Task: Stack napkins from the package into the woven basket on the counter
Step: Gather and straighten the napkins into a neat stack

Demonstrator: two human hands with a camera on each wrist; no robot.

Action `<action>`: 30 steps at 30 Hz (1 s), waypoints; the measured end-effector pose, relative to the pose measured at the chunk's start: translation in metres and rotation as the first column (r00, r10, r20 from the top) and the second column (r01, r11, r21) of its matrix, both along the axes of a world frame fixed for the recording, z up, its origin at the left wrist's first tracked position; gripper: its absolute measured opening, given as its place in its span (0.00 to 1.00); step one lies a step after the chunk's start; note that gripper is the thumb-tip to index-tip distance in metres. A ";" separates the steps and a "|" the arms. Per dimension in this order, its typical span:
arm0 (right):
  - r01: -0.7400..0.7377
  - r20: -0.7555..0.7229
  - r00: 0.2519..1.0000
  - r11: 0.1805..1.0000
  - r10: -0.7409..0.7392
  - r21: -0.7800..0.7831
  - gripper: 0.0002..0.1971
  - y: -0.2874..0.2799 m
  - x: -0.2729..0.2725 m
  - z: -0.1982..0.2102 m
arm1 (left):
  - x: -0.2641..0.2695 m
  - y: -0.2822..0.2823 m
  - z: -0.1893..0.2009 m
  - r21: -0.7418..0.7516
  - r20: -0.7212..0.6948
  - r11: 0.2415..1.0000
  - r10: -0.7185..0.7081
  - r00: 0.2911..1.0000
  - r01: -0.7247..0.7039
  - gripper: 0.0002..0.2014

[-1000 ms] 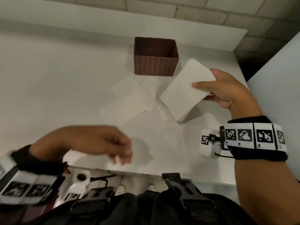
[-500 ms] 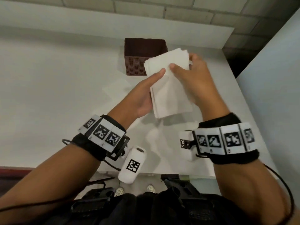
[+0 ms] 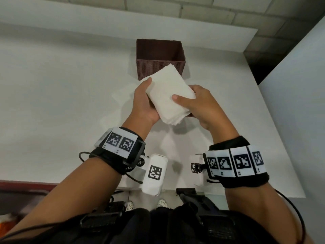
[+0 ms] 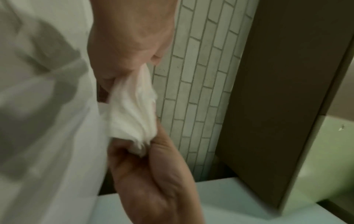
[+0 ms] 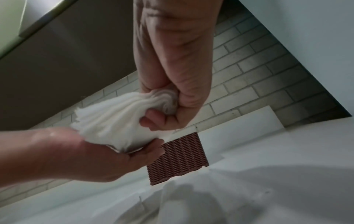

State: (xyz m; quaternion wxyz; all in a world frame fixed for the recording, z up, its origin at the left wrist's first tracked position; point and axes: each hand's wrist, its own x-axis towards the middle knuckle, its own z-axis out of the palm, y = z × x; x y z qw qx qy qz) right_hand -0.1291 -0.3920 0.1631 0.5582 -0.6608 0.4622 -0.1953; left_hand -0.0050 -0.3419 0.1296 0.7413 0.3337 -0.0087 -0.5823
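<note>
A thick stack of white napkins (image 3: 168, 92) hangs above the counter, just in front of the brown woven basket (image 3: 160, 67). My left hand (image 3: 144, 101) cups its left side, thumb along the edge. My right hand (image 3: 193, 101) grips its right side, thumb pressed on top. In the right wrist view my right hand (image 5: 172, 98) pinches one fanned end of the napkins (image 5: 111, 121) while my left hand (image 5: 91, 156) supports them from below, the basket (image 5: 180, 160) behind. The left wrist view shows the napkins (image 4: 132, 112) between both hands. The basket's inside looks dark and bare.
A few loose napkins (image 3: 121, 95) lie flat on the white counter (image 3: 52, 103) left of my hands. A tiled wall (image 3: 193, 9) runs behind the basket. A white panel (image 3: 295, 103) stands at the right. The counter's front edge is close to my body.
My left hand rose from the counter's near edge and took the stack's left side. Both hands have turned the stack and brought it in front of the basket.
</note>
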 end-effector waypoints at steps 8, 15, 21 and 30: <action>0.267 0.155 0.947 0.958 -0.282 0.108 0.37 -0.003 0.010 -0.002 | 0.008 -0.006 -0.014 -0.027 -0.034 0.986 0.161 0.986 -0.162 0.15; 0.303 0.225 0.917 0.941 -0.331 0.148 0.48 0.009 0.032 -0.010 | 0.002 -0.016 -0.003 -0.026 -0.036 0.975 0.221 0.975 -0.222 0.16; 0.332 0.256 0.910 0.943 -0.325 0.015 0.36 0.006 0.041 -0.004 | -0.002 -0.015 0.009 0.027 0.012 0.994 0.107 0.994 -0.107 0.09; -0.024 -0.714 0.697 0.992 -0.072 -0.124 0.33 -0.042 0.045 -0.047 | 0.017 -0.009 0.008 0.166 0.056 0.964 0.201 0.978 -0.208 0.23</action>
